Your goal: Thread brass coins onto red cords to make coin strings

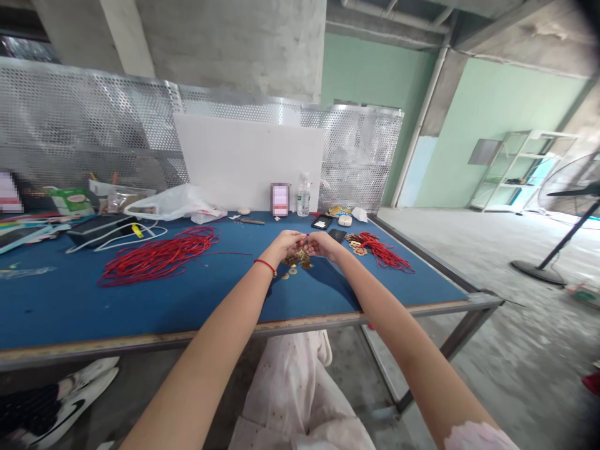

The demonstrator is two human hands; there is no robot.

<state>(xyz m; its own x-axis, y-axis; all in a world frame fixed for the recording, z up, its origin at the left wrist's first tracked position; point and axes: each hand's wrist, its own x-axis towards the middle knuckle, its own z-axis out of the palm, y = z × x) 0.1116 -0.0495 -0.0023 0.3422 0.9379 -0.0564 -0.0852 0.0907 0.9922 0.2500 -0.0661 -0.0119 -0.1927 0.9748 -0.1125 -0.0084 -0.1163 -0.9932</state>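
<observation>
Over the blue table, my left hand [285,244] and my right hand [324,244] meet with fingertips pinched together. A tiny bit of red cord [307,236] shows between them; most of it is hidden by the fingers. Directly below lies a pile of brass-coloured coins [296,259], with a few loose ones nearer the table's front edge. To the left stretches a big bundle of red cords [159,256]. Right of my hands is a smaller bunch of red cords [387,255] beside round coins [359,244]. A red bracelet [266,266] circles my left wrist.
Along the back of the blue table [197,306] stand a phone [280,200], a water bottle [303,197] and a white plastic bag [178,203]. A black box [100,232] with a white cable sits left. Another person's shoes [79,400] show below. A fan [544,272] stands right.
</observation>
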